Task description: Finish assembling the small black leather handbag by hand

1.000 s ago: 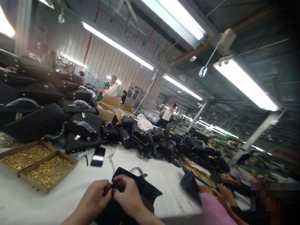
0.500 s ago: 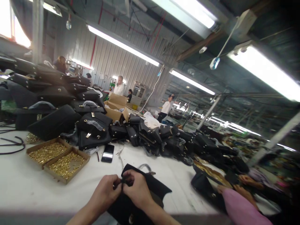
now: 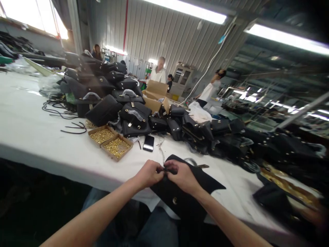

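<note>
A black handbag (image 3: 190, 197) with a gold-coloured clasp lies aslant over the table's front edge, above my lap. My left hand (image 3: 150, 174) pinches at the bag's left side, thumb and fingers pressed together. From the other side my right hand (image 3: 182, 175) meets it, its fingers closed on the same dark edge. Whatever small part sits between the fingertips is hidden. Just behind the bag, its handle (image 3: 190, 160) shows in clear wrapping.
Two cardboard trays of small gold fittings (image 3: 117, 147) stand left, near a phone (image 3: 148, 143) and black cords (image 3: 74, 128). Piled black handbags (image 3: 136, 118) line the table's back, with an open carton (image 3: 156, 91) behind. A blurred co-worker's hand (image 3: 312, 214) is at far right.
The camera view has swung left and down, so the trays, phone and bags appear further right and more table shows. Both hands stay together at the bag's edge.
</note>
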The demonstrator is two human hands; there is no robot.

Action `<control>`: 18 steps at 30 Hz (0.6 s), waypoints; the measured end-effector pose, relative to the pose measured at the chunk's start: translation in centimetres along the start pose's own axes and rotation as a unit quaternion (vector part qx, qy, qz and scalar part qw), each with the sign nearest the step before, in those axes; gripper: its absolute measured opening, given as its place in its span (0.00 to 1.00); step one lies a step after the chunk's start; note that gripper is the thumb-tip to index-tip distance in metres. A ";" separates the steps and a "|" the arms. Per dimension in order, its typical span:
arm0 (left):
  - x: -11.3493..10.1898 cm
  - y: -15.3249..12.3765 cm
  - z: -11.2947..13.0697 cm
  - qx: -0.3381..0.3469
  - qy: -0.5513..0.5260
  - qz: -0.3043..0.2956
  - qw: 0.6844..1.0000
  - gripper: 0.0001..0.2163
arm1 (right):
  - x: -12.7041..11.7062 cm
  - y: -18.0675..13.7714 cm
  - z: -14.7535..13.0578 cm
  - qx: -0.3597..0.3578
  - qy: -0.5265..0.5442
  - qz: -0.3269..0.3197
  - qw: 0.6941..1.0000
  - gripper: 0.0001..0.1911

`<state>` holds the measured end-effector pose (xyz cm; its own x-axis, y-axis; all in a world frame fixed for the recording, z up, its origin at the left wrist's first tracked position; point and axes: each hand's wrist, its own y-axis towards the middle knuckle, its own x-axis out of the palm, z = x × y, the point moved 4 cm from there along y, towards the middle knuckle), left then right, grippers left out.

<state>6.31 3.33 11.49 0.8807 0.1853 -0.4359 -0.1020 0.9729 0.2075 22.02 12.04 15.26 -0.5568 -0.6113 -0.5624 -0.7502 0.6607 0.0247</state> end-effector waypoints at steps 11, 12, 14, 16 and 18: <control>-0.4 -0.1 0.5 0.020 0.009 0.026 0.999 0.08 | 0.1 0.3 -0.8 -0.010 -0.022 -0.019 1.000 0.15; -0.4 -0.1 0.4 0.018 0.006 0.029 0.999 0.08 | 0.2 0.3 -0.9 -0.014 -0.030 -0.017 0.999 0.15; -0.4 -0.1 0.2 0.015 0.003 0.036 0.999 0.08 | 0.1 0.4 -1.0 -0.020 -0.049 -0.009 0.999 0.14; -0.3 0.0 0.0 0.012 0.002 0.045 0.999 0.08 | 0.1 0.5 -1.0 -0.019 -0.064 0.000 0.998 0.14; -0.2 0.0 -0.1 0.013 0.002 0.056 0.998 0.08 | 0.1 0.6 -0.9 -0.016 -0.071 0.007 0.997 0.15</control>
<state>6.10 3.27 11.53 0.8623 0.2937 -0.4126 -0.1875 0.9419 0.2786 21.21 11.97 15.95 -0.5125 -0.5324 -0.6737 -0.7549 0.6533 0.0579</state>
